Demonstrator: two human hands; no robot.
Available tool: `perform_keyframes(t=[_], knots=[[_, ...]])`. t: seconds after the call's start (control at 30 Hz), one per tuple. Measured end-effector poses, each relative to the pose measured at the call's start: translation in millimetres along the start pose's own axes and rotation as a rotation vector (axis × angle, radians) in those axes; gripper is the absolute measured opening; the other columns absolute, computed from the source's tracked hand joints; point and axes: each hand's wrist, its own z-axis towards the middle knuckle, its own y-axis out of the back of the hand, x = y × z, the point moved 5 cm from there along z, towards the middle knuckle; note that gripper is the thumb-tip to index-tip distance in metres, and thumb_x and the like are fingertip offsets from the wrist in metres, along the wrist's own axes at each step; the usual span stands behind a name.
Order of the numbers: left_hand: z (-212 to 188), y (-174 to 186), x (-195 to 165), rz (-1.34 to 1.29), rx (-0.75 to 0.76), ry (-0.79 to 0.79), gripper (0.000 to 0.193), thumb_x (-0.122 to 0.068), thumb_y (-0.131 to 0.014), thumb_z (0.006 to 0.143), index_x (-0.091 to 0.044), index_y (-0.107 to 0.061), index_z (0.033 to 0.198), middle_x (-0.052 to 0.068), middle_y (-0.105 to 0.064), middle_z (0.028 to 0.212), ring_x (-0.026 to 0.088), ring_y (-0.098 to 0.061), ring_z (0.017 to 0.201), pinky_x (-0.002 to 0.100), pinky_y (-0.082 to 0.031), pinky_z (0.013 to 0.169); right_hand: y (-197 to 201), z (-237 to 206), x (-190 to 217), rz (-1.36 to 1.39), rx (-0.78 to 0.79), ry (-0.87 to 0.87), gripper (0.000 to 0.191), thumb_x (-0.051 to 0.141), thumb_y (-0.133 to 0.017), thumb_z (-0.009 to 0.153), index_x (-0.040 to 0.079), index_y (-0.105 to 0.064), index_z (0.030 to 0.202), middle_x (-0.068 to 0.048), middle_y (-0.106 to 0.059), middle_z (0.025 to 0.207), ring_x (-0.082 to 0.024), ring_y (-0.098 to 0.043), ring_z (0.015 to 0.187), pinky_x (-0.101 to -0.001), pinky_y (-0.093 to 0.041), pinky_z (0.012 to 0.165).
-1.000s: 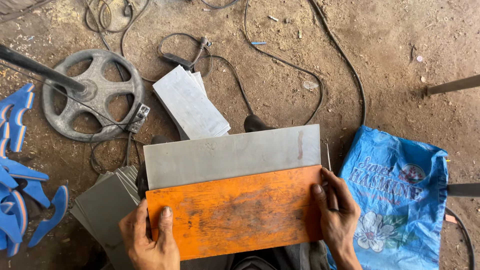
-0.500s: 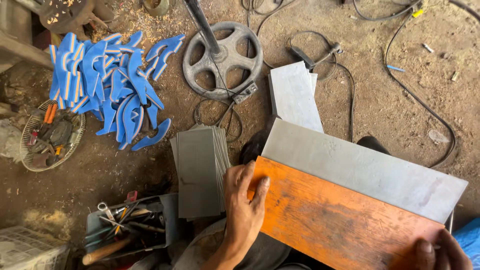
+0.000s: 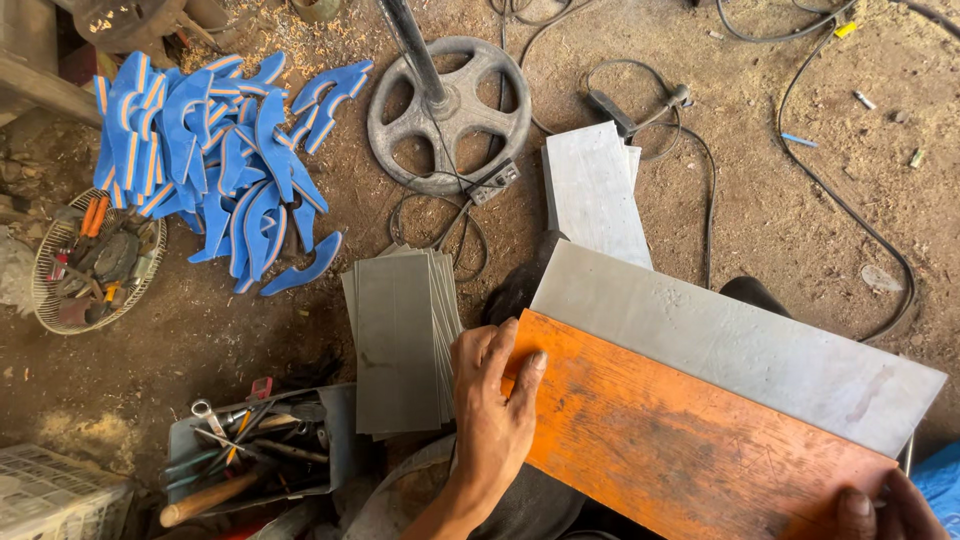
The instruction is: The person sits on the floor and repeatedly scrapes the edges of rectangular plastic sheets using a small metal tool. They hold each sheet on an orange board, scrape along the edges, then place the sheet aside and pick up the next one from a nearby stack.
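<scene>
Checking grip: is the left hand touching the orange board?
Touching. The head view shows the left hand with fingers lying flat over the orange board's left edge.

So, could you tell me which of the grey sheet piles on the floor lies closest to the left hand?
The fanned stack of darker grey sheets, just beside the left hand; the paler pile lies farther up, near the wheel-shaped base.

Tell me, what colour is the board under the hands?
Orange board, scuffed dark; head view shows it.
</scene>
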Motion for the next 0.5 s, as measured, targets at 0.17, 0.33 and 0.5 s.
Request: perform_keyframes(t=[0.17, 0.33, 0.5], knots=[[1.1, -2.2, 1.9, -0.013, -0.002, -0.013, 0.045, -0.024, -0.070, 0.098, 0.000, -0.061, 0.134, 0.014, -0.054, 0.111, 0.027, -0.055, 0.107, 0.042, -0.053, 0.091, -1.3, -3.4, 0.6, 0.026, -0.043, -0.023, 0.053, 0.028, -0.057, 0.118, -0.019, -0.043, 0.138, -0.028, -0.065, 0.126, -0.030, -0.065, 0.125, -0.0408, -0.049, 0.118], [1.9, -4.2, 3.2, -0.044, -0.002, -0.007, 0.043, -0.023, -0.069, 0.097, 0.000, -0.061, 0.133, 0.013, -0.054, 0.111, 0.026, -0.055, 0.105, 0.041, -0.054, 0.089, -1.9, -2.8, 4.1, 0.037, -0.040, -0.044, 0.056, 0.029, -0.058, 0.118, -0.020, -0.042, 0.139, -0.030, -0.064, 0.127, -0.032, -0.064, 0.125, -0.0424, -0.049, 0.119], [0.9, -5.9, 4.5, -0.061, -0.003, -0.021, 0.043, -0.022, -0.069, 0.098, 0.001, -0.060, 0.133, 0.014, -0.054, 0.112, 0.026, -0.055, 0.106, 0.040, -0.055, 0.088, -2.5, -3.3, 2.8, 0.056, -0.032, -0.049, 0.059, 0.029, -0.058, 0.118, -0.022, -0.041, 0.141, -0.031, -0.063, 0.129, -0.033, -0.064, 0.126, -0.0439, -0.049, 0.120]])
